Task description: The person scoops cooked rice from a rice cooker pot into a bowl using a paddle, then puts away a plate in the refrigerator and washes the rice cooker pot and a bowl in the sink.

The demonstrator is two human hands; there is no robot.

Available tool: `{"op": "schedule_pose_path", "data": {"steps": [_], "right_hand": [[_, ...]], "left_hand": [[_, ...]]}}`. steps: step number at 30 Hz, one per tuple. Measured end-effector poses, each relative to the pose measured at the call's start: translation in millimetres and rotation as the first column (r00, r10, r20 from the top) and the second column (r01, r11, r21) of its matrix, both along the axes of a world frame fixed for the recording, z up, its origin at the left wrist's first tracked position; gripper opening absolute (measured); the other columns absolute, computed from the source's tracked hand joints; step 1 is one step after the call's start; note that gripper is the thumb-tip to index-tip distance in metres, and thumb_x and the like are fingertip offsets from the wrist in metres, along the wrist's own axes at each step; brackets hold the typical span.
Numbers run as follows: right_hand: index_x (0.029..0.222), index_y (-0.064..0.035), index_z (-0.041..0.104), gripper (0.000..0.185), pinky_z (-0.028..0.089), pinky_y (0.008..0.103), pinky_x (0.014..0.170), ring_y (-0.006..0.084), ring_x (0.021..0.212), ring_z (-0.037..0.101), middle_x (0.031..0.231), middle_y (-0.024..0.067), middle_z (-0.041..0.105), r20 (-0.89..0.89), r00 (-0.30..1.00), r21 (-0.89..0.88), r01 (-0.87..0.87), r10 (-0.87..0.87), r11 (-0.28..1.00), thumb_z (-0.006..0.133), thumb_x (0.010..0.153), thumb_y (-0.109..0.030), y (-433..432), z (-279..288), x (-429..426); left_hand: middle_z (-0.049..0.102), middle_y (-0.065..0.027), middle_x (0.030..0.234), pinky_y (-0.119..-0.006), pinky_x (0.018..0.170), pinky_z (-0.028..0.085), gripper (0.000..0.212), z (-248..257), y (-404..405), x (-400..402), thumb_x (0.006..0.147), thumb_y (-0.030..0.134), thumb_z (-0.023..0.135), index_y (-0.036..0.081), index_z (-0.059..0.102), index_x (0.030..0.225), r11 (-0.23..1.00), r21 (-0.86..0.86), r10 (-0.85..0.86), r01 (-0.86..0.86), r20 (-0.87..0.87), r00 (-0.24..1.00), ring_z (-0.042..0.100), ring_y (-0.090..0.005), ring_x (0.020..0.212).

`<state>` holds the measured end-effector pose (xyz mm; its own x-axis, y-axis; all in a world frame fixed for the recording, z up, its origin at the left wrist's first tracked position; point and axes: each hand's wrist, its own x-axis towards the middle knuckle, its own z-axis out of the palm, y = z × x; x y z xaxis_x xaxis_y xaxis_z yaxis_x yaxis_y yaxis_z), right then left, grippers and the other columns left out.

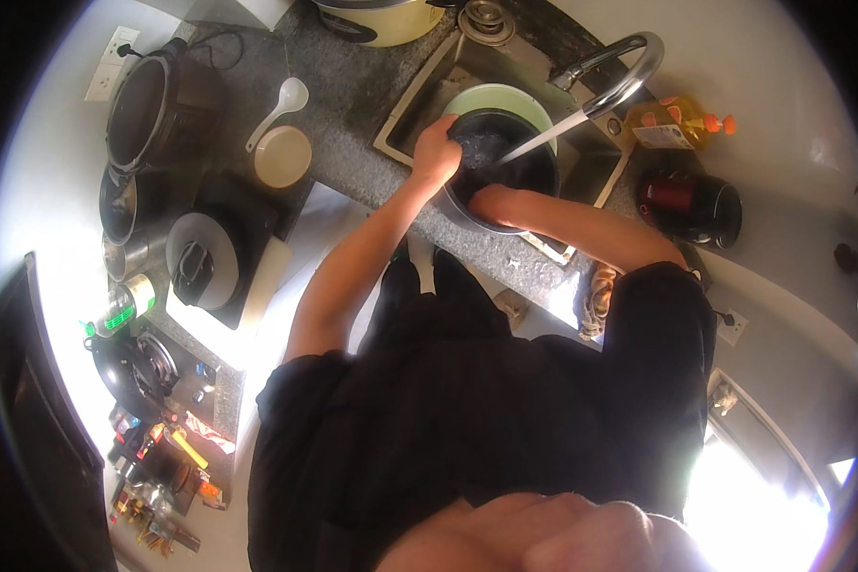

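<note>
A dark round pot (454,204) is tilted over the front edge of the metal sink (418,107). My left hand (437,154) grips its left rim. Inside the pot is my right hand (497,205), with the fingers hidden below the wrist. From the curved chrome faucet (633,82) a stream of water runs into the pot, and the water in it looks stirred. Behind the pot a pale green basin (504,95) rests in the sink.
Left on the counter are a white ladle (289,100), a round bowl (283,156) and a large dark cooker (139,114). A yellow-orange soap bottle (665,123) and a dark red kettle (686,207) stand right of the sink. A pale cooker (393,25) is at the back.
</note>
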<state>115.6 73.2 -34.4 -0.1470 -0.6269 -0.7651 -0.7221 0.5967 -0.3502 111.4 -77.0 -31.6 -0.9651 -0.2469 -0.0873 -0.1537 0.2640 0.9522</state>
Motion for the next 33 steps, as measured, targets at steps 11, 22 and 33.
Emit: {"op": "schedule_pose_path", "data": {"steps": [11, 22, 33], "right_hand": [[0.094, -0.0065, 0.067, 0.022, 0.053, 0.0421, 0.072, 0.028, 0.086, 0.066, 0.092, 0.0143, 0.067, -0.314, 0.908, -0.174, 0.23, -0.276, 0.957, 0.052, 0.081, -0.017, 13, -61, -46], [0.097, -0.0038, 0.066, 0.026, 0.051, 0.0442, 0.075, 0.0347, 0.088, 0.065, 0.097, 0.0219, 0.065, -0.131, 0.916, -0.19, 0.353, -0.38, 0.916, 0.048, 0.086, -0.018, -21, -32, -38], [0.099, -0.0004, 0.065, 0.027, 0.048, 0.0414, 0.085, 0.0376, 0.098, 0.061, 0.105, 0.021, 0.064, -0.007, 0.865, -0.589, 0.402, -0.502, 0.701, 0.048, 0.084, -0.014, -19, -42, -25]], "left_hand": [[0.063, -0.0236, 0.097, -0.043, 0.085, 0.045, 0.044, -2, 0, -5, 0.068, -0.001, 0.044, 0.006, 0.061, 0.108, 0.995, -0.1, -0.019, 0.015, -0.041, 0.999, 0.057, -0.0408, 0.097], [0.065, -0.0216, 0.091, -0.033, 0.083, 0.046, 0.047, 9, 4, 4, 0.064, -0.006, 0.04, -0.001, 0.061, 0.105, 0.997, -0.074, -0.015, 0.011, -0.061, 0.998, 0.063, -0.0323, 0.092], [0.064, -0.022, 0.099, -0.033, 0.086, 0.045, 0.046, -9, 4, -15, 0.066, -0.004, 0.042, -0.002, 0.06, 0.108, 0.99, -0.139, -0.013, 0.01, -0.023, 1.0, 0.061, -0.03, 0.099]]}}
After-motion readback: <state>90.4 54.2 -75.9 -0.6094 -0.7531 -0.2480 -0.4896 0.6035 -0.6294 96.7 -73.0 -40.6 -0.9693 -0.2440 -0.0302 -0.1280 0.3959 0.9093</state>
